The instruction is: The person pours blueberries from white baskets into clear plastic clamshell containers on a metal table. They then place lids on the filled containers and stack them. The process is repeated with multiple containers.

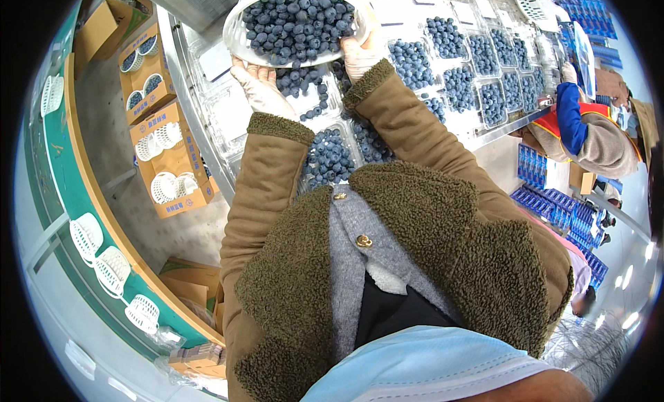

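Observation:
Both my gloved hands hold a white plastic basket point(234, 30), tipped toward me and heaped with blueberries point(297, 25). My left hand point(261, 87) supports its near left rim from below, fingers under the edge. On the right side, my right hand point(361, 55) grips the rim. Right beneath the basket lies a clear plastic punnet, partly hidden, with loose blueberries point(315, 101) scattered over part of its bottom. Closer to my chest, punnets of blueberries point(328, 156) stand between my forearms.
Rows of blueberry punnets point(460, 87) cover the table to the right. Cardboard boxes point(173, 160) with white baskets sit on the floor at left, beside a green surface point(62, 153) holding more baskets. A co-worker in a blue sleeve point(571, 118) stands far right near stacked blue crates point(532, 167).

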### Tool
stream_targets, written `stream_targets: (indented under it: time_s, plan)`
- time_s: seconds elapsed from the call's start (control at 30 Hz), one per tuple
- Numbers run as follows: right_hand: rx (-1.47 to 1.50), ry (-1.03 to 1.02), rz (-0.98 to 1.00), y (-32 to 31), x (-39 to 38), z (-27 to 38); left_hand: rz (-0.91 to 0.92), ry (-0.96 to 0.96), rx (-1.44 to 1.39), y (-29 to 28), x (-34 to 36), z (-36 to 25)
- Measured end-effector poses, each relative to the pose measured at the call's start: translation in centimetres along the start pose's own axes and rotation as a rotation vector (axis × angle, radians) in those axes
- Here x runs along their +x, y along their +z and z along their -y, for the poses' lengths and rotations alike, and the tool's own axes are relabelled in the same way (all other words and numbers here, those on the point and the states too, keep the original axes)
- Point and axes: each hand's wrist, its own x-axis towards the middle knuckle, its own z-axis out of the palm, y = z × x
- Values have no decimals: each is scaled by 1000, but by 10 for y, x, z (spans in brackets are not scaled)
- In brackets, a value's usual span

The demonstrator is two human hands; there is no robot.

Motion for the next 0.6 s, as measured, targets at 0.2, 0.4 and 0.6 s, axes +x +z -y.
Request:
stream_targets:
  time_s: [0.2,0.4,0.6]
  plan:
    - [-285,-112,-87,6,-1,8,-1,15,-24,0,-1,0]
    - [-144,-31,2,3,4,16,61,-18,-36,-6,-4,1]
    - [-250,-366,27,0,7,9,-2,38,-71,-7,-2,7]
